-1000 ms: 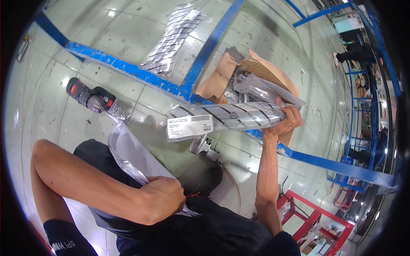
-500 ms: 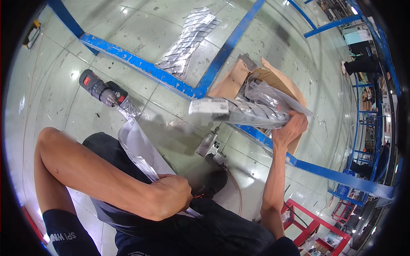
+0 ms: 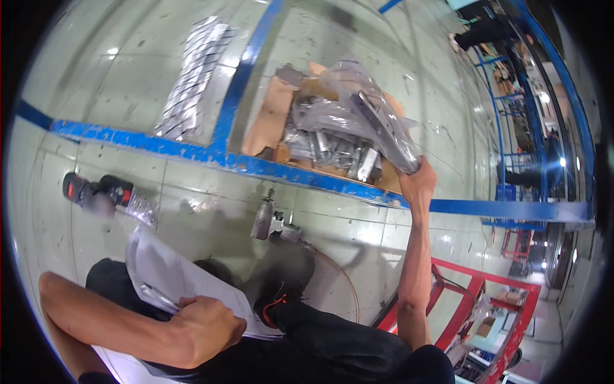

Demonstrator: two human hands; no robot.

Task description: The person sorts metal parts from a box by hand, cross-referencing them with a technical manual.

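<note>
My left hand [image 3: 208, 328] is closed around white paper sheets [image 3: 173, 265] that rest over my lap, their far end curling up. With my right arm stretched forward, my right hand [image 3: 419, 182] grips the near end of a clear plastic bag with a long grey bar-like piece inside [image 3: 387, 131]. That bag slants over the right side of an open cardboard box [image 3: 265, 125]. Inside the box lie more clear plastic bags [image 3: 326, 118] and several shiny metal pieces [image 3: 329, 150]. My right fingers are partly hidden behind the hand.
A blue metal frame [image 3: 300, 176] runs across in front of the box. On the floor lie a cordless drill [image 3: 96, 192] and an air tool [image 3: 263, 217] with a hose. Striped wrapped packages [image 3: 198, 77] lie behind the frame. A red metal frame [image 3: 448, 297] stands at right.
My right hand has swung the wrapped piece from pointing left to slanting up and away over the box. The view has shifted right; my left hand still holds the sheets.
</note>
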